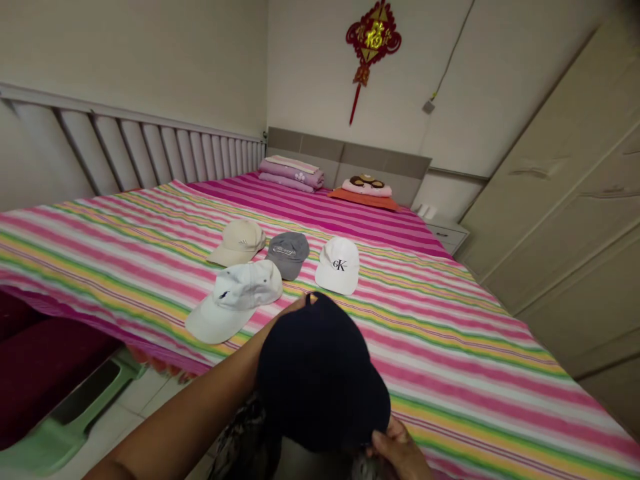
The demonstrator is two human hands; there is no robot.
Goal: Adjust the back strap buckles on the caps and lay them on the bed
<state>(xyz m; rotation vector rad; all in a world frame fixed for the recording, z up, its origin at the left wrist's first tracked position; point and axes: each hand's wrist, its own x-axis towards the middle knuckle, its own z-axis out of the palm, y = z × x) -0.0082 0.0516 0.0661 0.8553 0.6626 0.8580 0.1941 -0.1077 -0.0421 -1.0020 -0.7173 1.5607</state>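
While a beige cap (pixel 239 241), a gray cap (pixel 290 253) and two white caps (pixel 337 263) lie on the striped bedspread (pixel 450 333), the dark cap (pixel 320 373) is held up, not laid down; the right hand (pixel 403 453) pinches its edge, the left hand is hidden, its grip impossible to tell.

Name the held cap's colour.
The held cap is very dark navy, nearly black; head view shows it best.

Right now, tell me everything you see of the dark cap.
The dark cap looks navy or black, plain and matte like cloth, with a rounded crown and a brim toward the lower right. A small strap loop shows at its far edge. It is held before the striped bedspread, the right hand pinching the brim, the left arm behind it, hand mostly hidden.
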